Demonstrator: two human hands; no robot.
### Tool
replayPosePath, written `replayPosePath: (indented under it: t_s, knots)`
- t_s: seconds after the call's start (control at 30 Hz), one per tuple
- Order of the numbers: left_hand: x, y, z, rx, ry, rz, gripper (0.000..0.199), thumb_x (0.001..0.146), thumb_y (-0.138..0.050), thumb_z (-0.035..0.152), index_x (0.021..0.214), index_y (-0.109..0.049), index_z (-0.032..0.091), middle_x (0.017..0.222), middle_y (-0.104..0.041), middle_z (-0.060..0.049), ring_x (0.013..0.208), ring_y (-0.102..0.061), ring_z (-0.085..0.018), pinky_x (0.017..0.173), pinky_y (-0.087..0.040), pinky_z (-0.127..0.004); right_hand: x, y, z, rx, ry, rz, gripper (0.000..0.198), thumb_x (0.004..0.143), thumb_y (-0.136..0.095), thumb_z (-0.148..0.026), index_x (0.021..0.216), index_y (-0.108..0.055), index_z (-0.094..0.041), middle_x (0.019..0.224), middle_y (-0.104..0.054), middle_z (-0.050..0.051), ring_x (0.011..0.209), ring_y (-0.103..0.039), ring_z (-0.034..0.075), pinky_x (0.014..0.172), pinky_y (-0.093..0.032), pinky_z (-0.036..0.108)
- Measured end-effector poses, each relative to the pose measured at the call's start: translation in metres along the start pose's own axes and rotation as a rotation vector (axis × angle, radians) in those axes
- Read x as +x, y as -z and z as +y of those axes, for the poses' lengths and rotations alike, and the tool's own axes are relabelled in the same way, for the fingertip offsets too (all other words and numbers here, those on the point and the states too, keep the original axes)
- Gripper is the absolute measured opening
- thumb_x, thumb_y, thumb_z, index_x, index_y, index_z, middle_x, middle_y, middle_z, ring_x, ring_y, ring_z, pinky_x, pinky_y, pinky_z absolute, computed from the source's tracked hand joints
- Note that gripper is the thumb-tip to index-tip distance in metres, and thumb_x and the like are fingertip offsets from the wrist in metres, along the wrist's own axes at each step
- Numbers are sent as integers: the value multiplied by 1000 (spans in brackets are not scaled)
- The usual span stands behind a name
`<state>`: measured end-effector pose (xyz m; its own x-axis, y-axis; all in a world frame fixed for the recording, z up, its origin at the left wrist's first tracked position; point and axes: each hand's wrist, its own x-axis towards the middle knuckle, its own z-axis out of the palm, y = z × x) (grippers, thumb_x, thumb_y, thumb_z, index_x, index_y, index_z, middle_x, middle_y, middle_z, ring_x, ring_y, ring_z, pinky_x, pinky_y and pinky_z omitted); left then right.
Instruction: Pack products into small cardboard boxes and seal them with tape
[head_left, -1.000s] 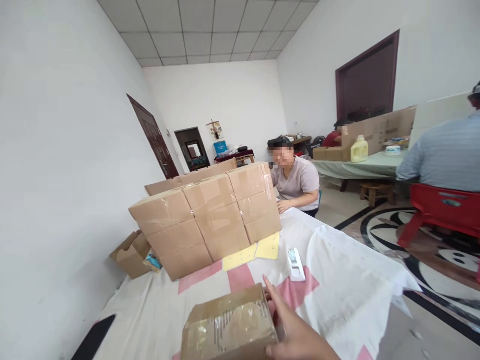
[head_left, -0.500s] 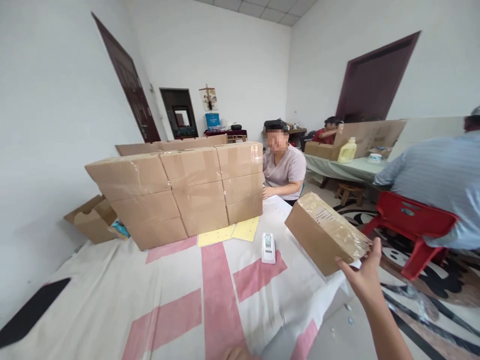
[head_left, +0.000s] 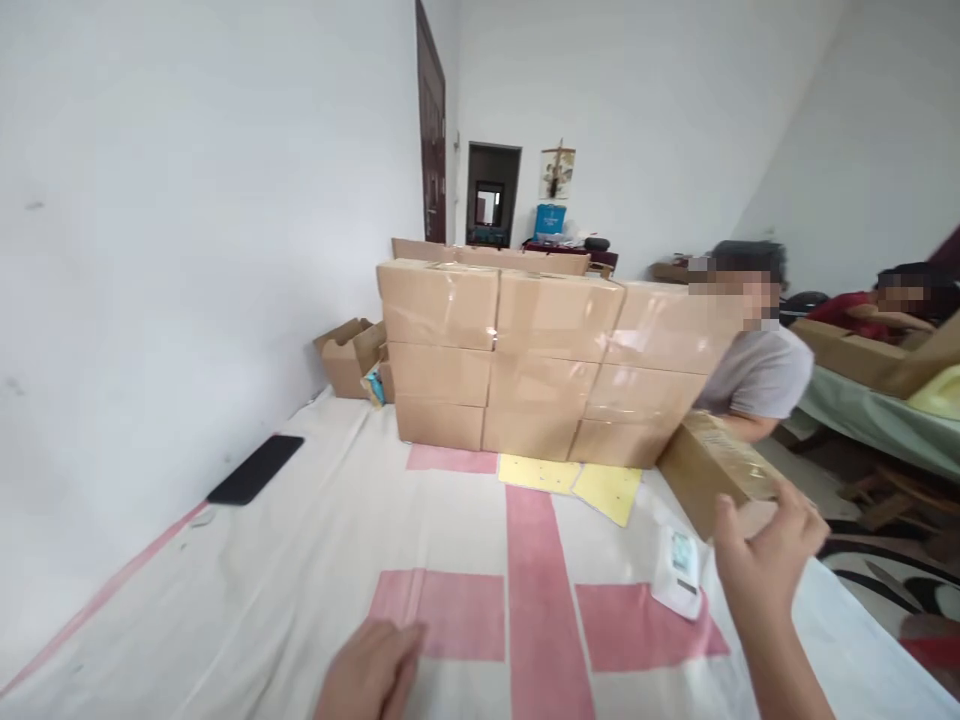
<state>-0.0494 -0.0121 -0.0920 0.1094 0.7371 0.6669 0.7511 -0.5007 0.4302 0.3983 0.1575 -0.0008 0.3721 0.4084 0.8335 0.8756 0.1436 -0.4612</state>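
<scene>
One box [head_left: 712, 475] stood beside the stacked boxes [head_left: 536, 365], seemingly set down | my right hand [head_left: 772, 545] gripped its near end, not yet released | my left hand [head_left: 369, 665] curled over the cloth [head_left: 300, 580], its grip unclear.

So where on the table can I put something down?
Bare white-and-pink cloth shows between the flat black rectangle and the left hand, and between that hand and the yellow paper sheets. It's crowded on the right, where the right hand holds a long brown cardboard box beside the small white plastic device and the taped brown cardboard stack.
</scene>
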Motion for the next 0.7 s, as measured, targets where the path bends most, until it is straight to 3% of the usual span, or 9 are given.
replayPosePath:
  t_s: [0.03, 0.1, 0.2, 0.3, 0.37, 0.47, 0.53, 0.6, 0.7]
  knots:
    - [8, 13, -25, 24, 8, 45, 18, 96, -52, 21, 104, -68, 25, 67, -66, 0, 57, -61, -16, 56, -50, -26, -12, -12, -30, 65, 110, -46, 70, 88, -59, -54, 142, -51, -9, 131, -55, 27, 133, -47, 44, 111, -37, 62]
    - [32, 36, -78, 80, 191, 142, 17, 97, -51, 30, 100, -67, 24, 78, -72, 0, 61, -65, -16, 60, -50, -25, -44, -42, -93, 190, 253, -232, 51, 91, -58, -43, 133, -55, -15, 122, -60, 20, 121, -55, 38, 105, -44, 59]
    - [86, 56, -165, 148, 559, 208, 23, 93, -54, 41, 105, -62, 23, 54, -47, 8, 47, -51, -16, 53, -43, -26, -96, -101, -187, 419, 336, -634, 38, 94, -54, -30, 131, -53, -20, 127, -59, 15, 120, -58, 30, 101, -50, 48]
    - [152, 54, -253, 134, 720, 368, 53, 75, -74, 41, 119, -57, 18, 83, -62, 0, 85, -66, -25, 84, -53, -38, -142, -177, -277, 639, 410, -890, 38, 93, -52, -23, 131, -54, -21, 132, -58, 14, 123, -58, 26, 105, -50, 43]
    - [198, 43, -306, 117, 769, 420, 79, 70, -81, 42, 135, -47, 14, 112, -65, -13, 115, -62, -32, 103, -46, -47, -166, -235, -337, 735, 346, -998, 41, 91, -52, -20, 132, -54, -21, 130, -60, 12, 113, -63, 23, 98, -54, 37]
    - [267, 19, -365, 74, 824, 498, 109, 69, -84, 51, 151, -26, 9, 149, -43, -28, 143, -40, -38, 117, -34, -50, -194, -326, -416, 642, 199, -1007, 55, 88, -55, -18, 141, -47, -15, 142, -54, 17, 126, -58, 25, 107, -47, 37]
    - [307, 3, -391, 43, 857, 526, 123, 65, -87, 53, 156, -15, 11, 159, -28, -30, 150, -29, -40, 119, -30, -52, -209, -378, -452, 481, 33, -957, 58, 89, -53, -18, 146, -42, -11, 148, -48, 20, 136, -50, 27, 110, -43, 37]
    - [335, -10, -411, 2, 934, 571, 128, 62, -91, 45, 159, -11, 18, 163, -22, -27, 151, -26, -42, 119, -27, -57, -219, -416, -470, 360, -87, -940, 60, 90, -54, -20, 148, -40, -9, 145, -49, 23, 133, -52, 32, 107, -44, 42]
    - [347, -19, -439, -72, 1101, 647, 126, 67, -88, 42, 159, -5, 18, 158, -29, -30, 147, -29, -45, 116, -22, -66, -228, -445, -473, 312, -128, -953, 49, 91, -57, -24, 139, -51, -14, 132, -58, 20, 126, -56, 35, 102, -44, 46]
